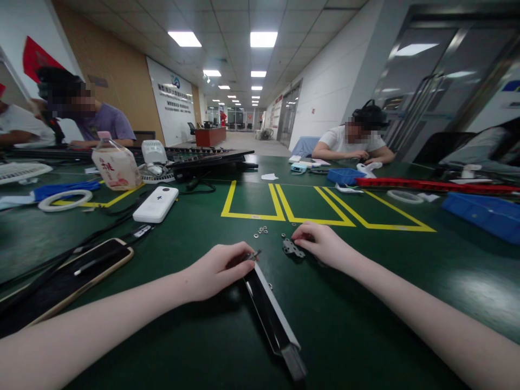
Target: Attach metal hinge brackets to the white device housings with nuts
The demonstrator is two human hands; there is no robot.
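Note:
My left hand (223, 270) is closed around the far end of a long metal channel (273, 314), which lies slanted on the green table with its near end toward me. A small metal tip pokes out by the left thumb. My right hand (319, 241) has its fingers bent and pressed together at the table, beside a small pile of flat metal brackets (292, 249); what the fingertips hold, if anything, is hidden. Several small metal rings or nuts (263, 230) lie between the hands, and a single one (283, 235) sits near the right fingertips.
A phone (69, 279) with cables and a white power bank (156, 204) lie at left, near a drink bottle (116, 162). Yellow tape rectangles (254, 217) mark the table ahead. Blue trays (483, 216) and a red strip (439, 186) are at right. Other people sit across the table.

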